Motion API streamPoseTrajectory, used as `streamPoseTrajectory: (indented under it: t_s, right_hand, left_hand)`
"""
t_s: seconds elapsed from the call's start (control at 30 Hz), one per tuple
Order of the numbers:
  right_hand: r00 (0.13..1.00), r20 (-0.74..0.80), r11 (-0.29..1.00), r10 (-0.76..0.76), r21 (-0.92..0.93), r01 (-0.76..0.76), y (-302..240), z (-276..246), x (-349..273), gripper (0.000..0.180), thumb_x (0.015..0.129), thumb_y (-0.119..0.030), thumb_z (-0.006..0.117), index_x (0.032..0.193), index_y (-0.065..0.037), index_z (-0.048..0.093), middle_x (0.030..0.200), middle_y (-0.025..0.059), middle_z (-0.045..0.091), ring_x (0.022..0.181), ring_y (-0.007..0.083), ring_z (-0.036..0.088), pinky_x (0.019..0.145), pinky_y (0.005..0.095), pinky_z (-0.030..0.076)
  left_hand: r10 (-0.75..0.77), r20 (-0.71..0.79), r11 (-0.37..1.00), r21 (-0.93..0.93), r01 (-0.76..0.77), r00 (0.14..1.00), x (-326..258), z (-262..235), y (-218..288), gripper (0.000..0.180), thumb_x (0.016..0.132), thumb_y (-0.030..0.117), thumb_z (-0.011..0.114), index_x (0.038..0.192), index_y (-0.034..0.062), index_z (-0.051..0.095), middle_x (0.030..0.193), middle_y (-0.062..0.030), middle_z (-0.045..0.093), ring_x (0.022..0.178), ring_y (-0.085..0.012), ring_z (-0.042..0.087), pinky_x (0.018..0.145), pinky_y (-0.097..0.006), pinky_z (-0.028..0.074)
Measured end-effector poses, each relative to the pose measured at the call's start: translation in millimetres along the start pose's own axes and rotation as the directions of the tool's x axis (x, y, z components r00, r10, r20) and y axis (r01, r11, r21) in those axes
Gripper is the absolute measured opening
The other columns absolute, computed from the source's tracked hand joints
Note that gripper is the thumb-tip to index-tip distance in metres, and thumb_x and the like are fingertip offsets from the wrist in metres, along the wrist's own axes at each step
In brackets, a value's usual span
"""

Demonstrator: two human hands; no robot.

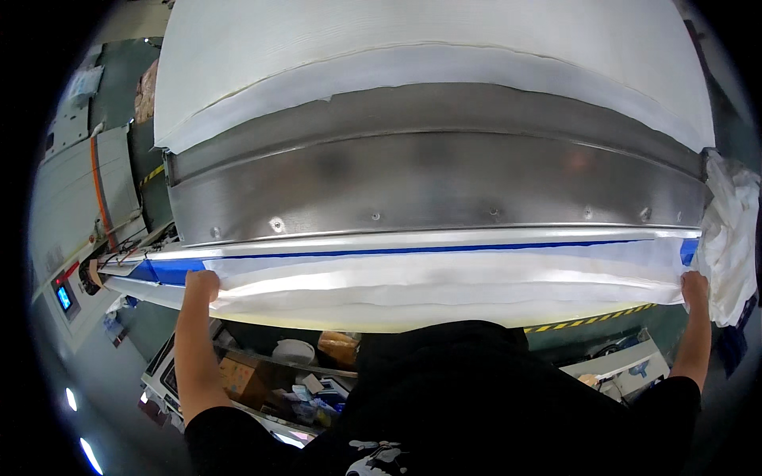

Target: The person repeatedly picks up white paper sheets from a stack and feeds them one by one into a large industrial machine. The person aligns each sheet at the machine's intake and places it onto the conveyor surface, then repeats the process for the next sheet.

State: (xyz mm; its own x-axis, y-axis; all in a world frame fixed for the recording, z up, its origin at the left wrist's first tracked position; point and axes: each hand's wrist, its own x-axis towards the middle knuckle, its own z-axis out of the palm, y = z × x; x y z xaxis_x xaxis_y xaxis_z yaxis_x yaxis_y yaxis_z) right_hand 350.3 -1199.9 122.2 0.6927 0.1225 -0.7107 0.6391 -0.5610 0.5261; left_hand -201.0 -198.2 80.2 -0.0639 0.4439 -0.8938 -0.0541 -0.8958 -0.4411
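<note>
Sheet: a white fabric sheet lies stretched flat across the near edge of a wide machine, just below a blue strip that runs side to side.
Left hand: the left hand is closed over the sheet's left corner, fingers curled on the cloth.
Right hand: the right hand is closed over the sheet's right corner in the same way, both arms spread wide apart.
Machine: a curved steel panel with a row of screws sits behind the strip; above it lies a broad white fabric layer.
Right side: a crumpled white cloth heap hangs just beside the right hand.
Left side: a grey control box with a small lit screen.
Below: a cluttered shelf with small boxes.
</note>
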Motion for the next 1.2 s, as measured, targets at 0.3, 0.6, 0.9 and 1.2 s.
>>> streamPoseTrajectory:
  t_s: [0.3, 0.6, 0.9, 1.2]
  right_hand:
    - [0.997, 0.062, 0.999, 0.053, 0.002, -0.054, 20, 69, 25, 0.013, 0.081, -0.01, 0.051, 0.084, -0.005, 0.063, 0.093, 0.016, 0.061, 0.095, 0.032, 0.058, 0.083, 0.0438, 0.046]
    - [0.991, 0.083, 0.969, 0.106, 0.213, -0.121, 9, 30, -10, 0.034, 0.076, -0.028, 0.059, 0.1, -0.004, 0.058, 0.099, 0.0174, 0.062, 0.094, 0.0338, 0.06, 0.081, 0.043, 0.049]
    - [0.995, 0.059, 0.983, 0.076, 0.163, -0.084, -30, -25, 41, 0.018, 0.078, -0.023, 0.058, 0.091, -0.011, 0.063, 0.09, 0.0115, 0.066, 0.089, 0.0307, 0.063, 0.073, 0.0436, 0.049]
    - [0.974, -0.224, 0.941, 0.014, 0.333, 0.063, -64, -65, 66, 0.033, 0.073, -0.032, 0.07, 0.091, -0.007, 0.059, 0.09, 0.0124, 0.063, 0.086, 0.0321, 0.062, 0.073, 0.0433, 0.049]
  left_hand:
    - [-0.606, -0.035, 0.71, -0.474, 0.52, 0.795, 5, 10, -22, 0.022, 0.082, 0.018, 0.058, 0.099, 0.0105, 0.068, 0.108, -0.0133, 0.065, 0.104, -0.0296, 0.061, 0.085, -0.038, 0.049]
    - [-0.673, -0.376, 0.603, -0.777, 0.179, 0.637, 8, 17, -3, 0.036, 0.084, 0.011, 0.05, 0.119, 0.0077, 0.056, 0.104, -0.0174, 0.063, 0.095, -0.0346, 0.06, 0.08, -0.044, 0.048]
    - [-0.555, -0.453, 0.735, -0.66, 0.157, 0.698, -9, -74, 51, 0.03, 0.083, 0.011, 0.056, 0.113, 0.0102, 0.059, 0.101, -0.0155, 0.064, 0.092, -0.0349, 0.061, 0.079, -0.045, 0.048]
    - [-0.487, -0.571, 0.801, -0.594, 0.077, 0.661, -1, -82, 41, 0.027, 0.083, 0.012, 0.049, 0.107, 0.0087, 0.06, 0.094, -0.0181, 0.064, 0.085, -0.0375, 0.061, 0.072, -0.047, 0.049]
